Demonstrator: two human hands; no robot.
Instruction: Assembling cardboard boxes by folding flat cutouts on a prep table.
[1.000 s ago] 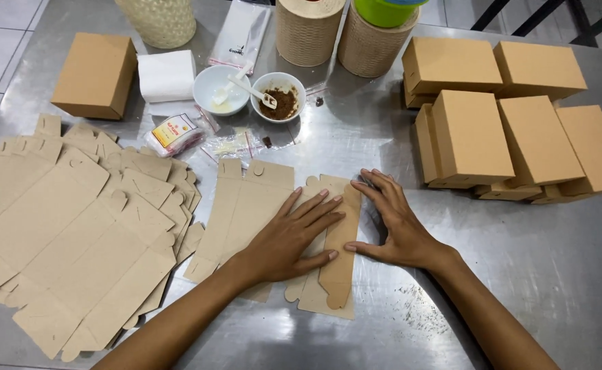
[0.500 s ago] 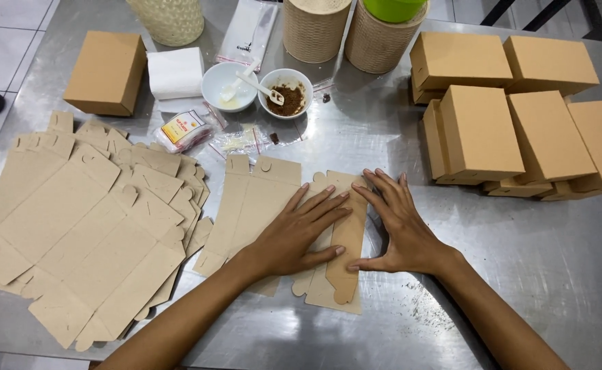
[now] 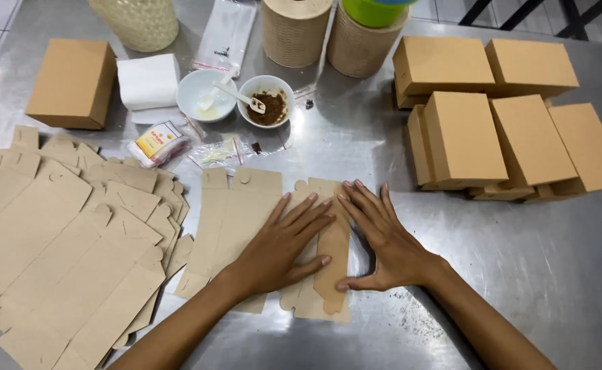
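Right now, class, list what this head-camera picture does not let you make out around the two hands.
Head view:
- Middle of the flat cardboard box blank: covered by the left hand and right hand.
- Green container on a woven cylinder: top cut off by the frame edge.
- Small packet: print too small.

Flat, unfolded brown cardboard box blank (image 3: 243, 212) lay on the steel table, tabs and notches along its far edge, right flap folded over, near end pressed flat under 2 spread hands
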